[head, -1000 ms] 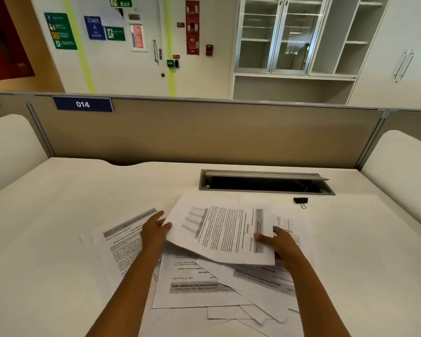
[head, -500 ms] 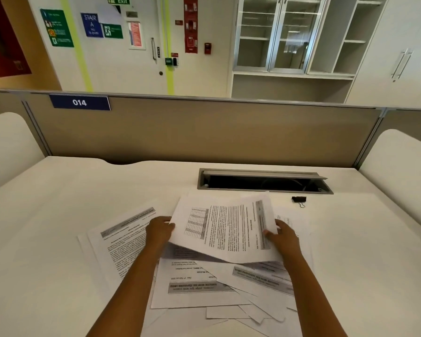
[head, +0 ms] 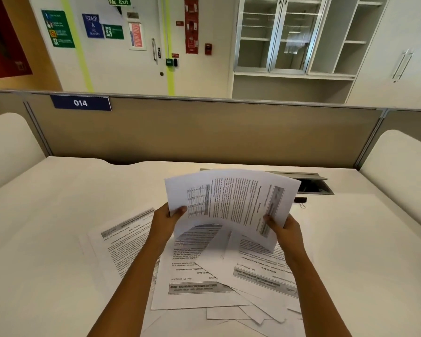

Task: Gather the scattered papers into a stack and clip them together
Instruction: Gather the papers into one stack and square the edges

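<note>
You raised the printed sheet (head: 233,205) well clear of the desk (head: 58,215); half a second earlier it had hung low over the pile. Your left hand (head: 167,218) pinched its near left corner, thumb on the printed face. Your right hand (head: 286,228) pinched the near right edge the same way, fingers hidden behind. The page bowed upward between the two grips and covered part of the cable hatch (head: 314,186) at the far side. Whether a second sheet rode behind it could not be told. Below, the other papers (head: 197,271) lay fanned and overlapping on the near middle of the desk, one spread out to the left beside your forearm. The black clip (head: 300,200) sat on the desk to the far right, just beside the hatch and apart from both hands. By the look of it, gathering had barely begun, with most sheets still to collect and square before clipping.
</note>
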{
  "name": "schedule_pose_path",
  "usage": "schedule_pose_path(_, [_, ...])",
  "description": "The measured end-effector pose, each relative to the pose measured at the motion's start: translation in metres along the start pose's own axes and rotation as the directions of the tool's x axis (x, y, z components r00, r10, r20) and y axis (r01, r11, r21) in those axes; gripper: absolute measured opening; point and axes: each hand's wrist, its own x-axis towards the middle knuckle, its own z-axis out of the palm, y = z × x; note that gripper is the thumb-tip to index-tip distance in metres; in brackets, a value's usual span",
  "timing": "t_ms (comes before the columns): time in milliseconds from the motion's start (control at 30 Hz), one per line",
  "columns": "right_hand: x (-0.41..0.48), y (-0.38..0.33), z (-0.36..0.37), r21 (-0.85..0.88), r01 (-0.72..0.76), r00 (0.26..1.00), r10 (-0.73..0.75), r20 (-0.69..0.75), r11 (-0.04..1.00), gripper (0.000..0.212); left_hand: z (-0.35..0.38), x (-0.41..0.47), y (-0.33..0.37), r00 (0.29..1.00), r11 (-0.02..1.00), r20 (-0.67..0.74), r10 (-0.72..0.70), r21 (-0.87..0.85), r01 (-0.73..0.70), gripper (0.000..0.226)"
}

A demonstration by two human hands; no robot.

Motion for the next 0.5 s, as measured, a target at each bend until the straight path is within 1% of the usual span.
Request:
schedule_pose_path(100, [0.003,0.0,-0.001,-0.005,0.011,1.0,-0.011,-0.006,1.0,0.032,0.0,0.001,0.002,1.0,1.0,0.017,-0.015,-0.01,0.015,0.037])
schedule_pose_path(233, [0.004,0.003,-0.002,0.005,-0.014,1.0,0.014,0.011,1.0,0.029,0.003,0.002,-0.003,1.0,0.999,-0.011,-0.027,-0.04,0.026,0.035])
schedule_pose_path(333, [0.004,0.004,-0.003,-0.018,-0.043,0.998,0.044,0.054,0.999,0.022,0.005,0.002,-0.002,0.995,0.996,-0.095,-0.043,-0.078,0.036,0.034])
schedule_pose_path(400, [0.007,0.004,-0.006,0.029,-0.033,0.999,0.032,0.027,0.999,0.021,0.008,0.002,0.002,0.987,0.988,-0.153,-0.053,-0.154,0.03,0.029])
schedule_pose_path(433, [0.008,0.005,-0.007,0.086,-0.029,1.0,0.03,-0.007,0.996,0.024,0.009,0.001,0.004,0.984,0.976,-0.164,-0.072,-0.216,0.035,0.025])
schedule_pose_path(467, [0.008,0.004,-0.008,0.155,-0.035,0.998,0.042,-0.047,0.987,0.033,0.012,0.0,0.006,0.982,0.959,-0.165,-0.095,-0.281,0.046,0.022])
schedule_pose_path(500, [0.008,0.003,-0.006,0.234,-0.048,0.996,0.065,-0.068,0.971,0.052,0.016,-0.001,0.008,0.978,0.938,-0.166,-0.129,-0.34,0.066,0.021])
